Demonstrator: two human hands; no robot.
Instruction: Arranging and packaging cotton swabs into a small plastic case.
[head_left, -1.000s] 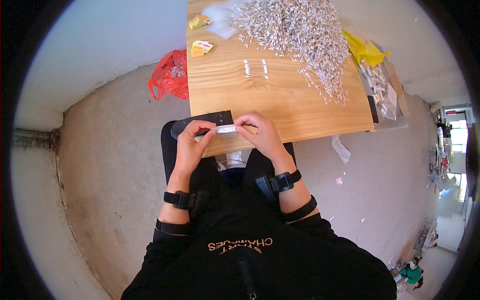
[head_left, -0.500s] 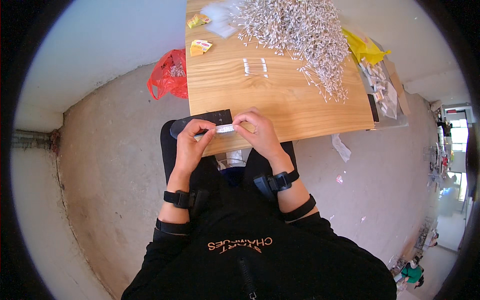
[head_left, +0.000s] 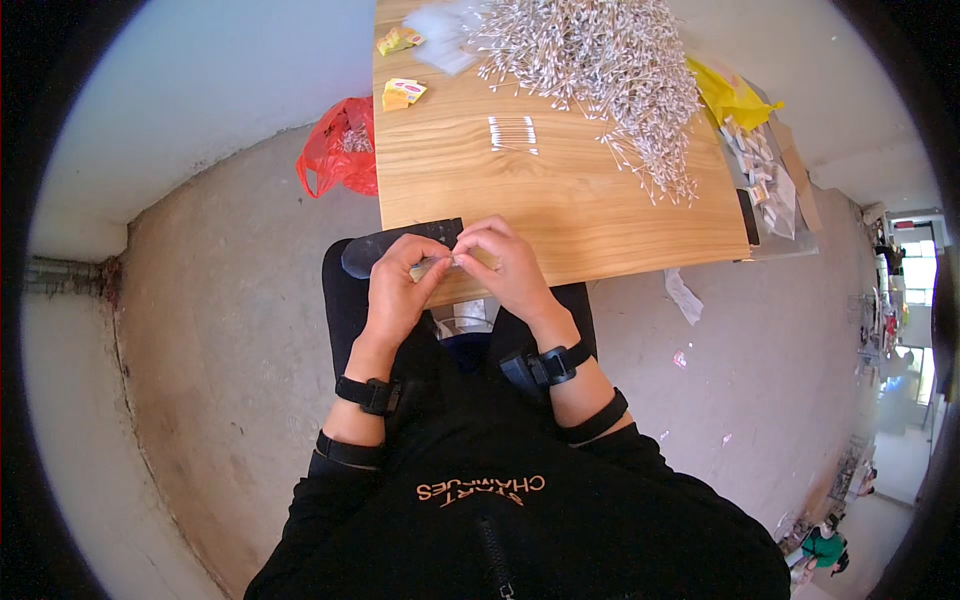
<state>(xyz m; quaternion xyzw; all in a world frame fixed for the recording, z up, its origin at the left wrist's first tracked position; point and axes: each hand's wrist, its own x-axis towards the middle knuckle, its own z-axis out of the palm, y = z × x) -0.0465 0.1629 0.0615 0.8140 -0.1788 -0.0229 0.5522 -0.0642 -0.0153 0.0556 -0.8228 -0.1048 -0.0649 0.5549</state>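
My left hand (head_left: 398, 285) and my right hand (head_left: 503, 268) meet over the near edge of the wooden table. Thumb and forefinger of each are pinched together, the fingertips almost touching. Between them is a small, shiny clear plastic packet (head_left: 428, 266), mostly covered by the fingers; its contents cannot be made out. Farther in on the table lies a neat row of cotton swabs (head_left: 513, 131), side by side, with one slightly askew at the near end. A large loose heap of cotton swabs (head_left: 600, 60) covers the far right.
Clear plastic bags (head_left: 443, 52) and yellow cards (head_left: 402, 93) lie at the table's far left. A red bag (head_left: 338, 150) with swabs hangs beside the left edge. Right of the table are a yellow bag (head_left: 735, 97) and small white packs (head_left: 757, 165). A dark pad (head_left: 395, 243) sits near my left hand.
My hands have come together, the right moving left and the left slightly right. The shiny packet that stretched between them is now largely hidden by fingers.
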